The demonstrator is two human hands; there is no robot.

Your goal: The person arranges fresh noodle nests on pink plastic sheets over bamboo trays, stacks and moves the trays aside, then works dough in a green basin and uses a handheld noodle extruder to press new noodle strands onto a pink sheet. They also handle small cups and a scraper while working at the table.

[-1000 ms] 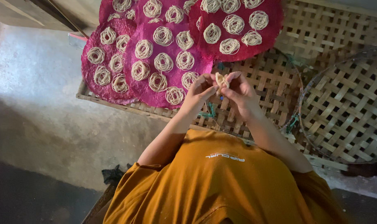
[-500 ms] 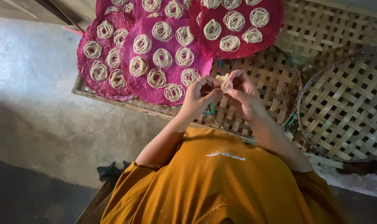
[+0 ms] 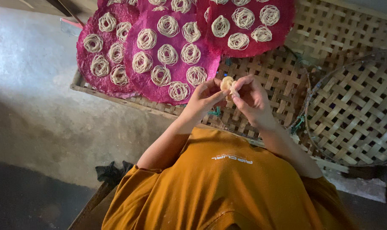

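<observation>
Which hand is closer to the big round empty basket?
The right hand. It sits just left of the round woven basket, pinching a small dough coil. The left hand is farther away, on the other side of the coil.

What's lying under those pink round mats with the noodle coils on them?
The pink mats rest on a woven bamboo tray, its lattice showing around their edges. Whatever sits directly beneath the mats is covered. Under the tray, only concrete floor shows.
</observation>
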